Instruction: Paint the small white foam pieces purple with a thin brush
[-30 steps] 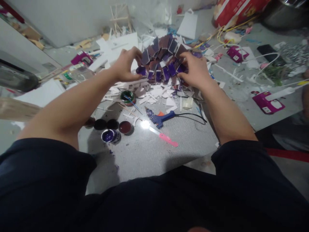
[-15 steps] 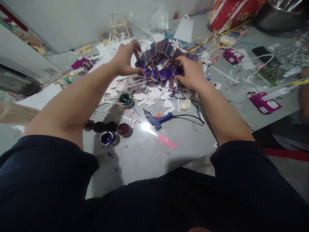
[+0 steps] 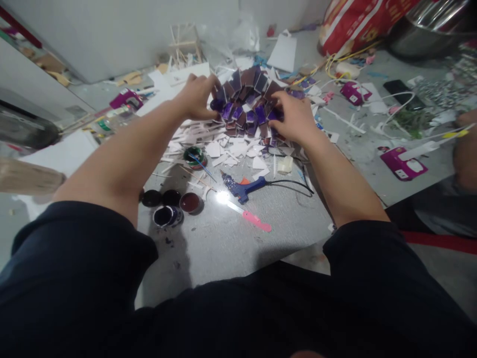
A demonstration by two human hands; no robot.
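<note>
Between my two hands is an arched model piece covered in overlapping purple and brown tiles [image 3: 244, 97], set among white foam-board scraps [image 3: 238, 146]. My left hand [image 3: 201, 97] grips its left end, thumb below and fingers above. At the right end, my right hand [image 3: 292, 114] pinches the edge between thumb and fingers. Nearer to me lie a blue glue gun [image 3: 246, 186] with a black cord and a pink-handled knife [image 3: 257, 221]. A green paint jar [image 3: 195, 157] with a blue stick in it stands below my left hand.
Open paint pots, one purple [image 3: 166, 216] and one dark red [image 3: 191, 203], stand at the front left. Purple boxes with white cables [image 3: 404, 163], a black phone-like object [image 3: 404, 94], a red bag [image 3: 365, 25] and a metal bowl [image 3: 428, 37] occupy the right. Another person's arm [image 3: 465, 154] shows at the right edge.
The tiled piece has tilted slightly and its left end sits a little lower, both hands keeping hold. The whole view has shifted slightly.
</note>
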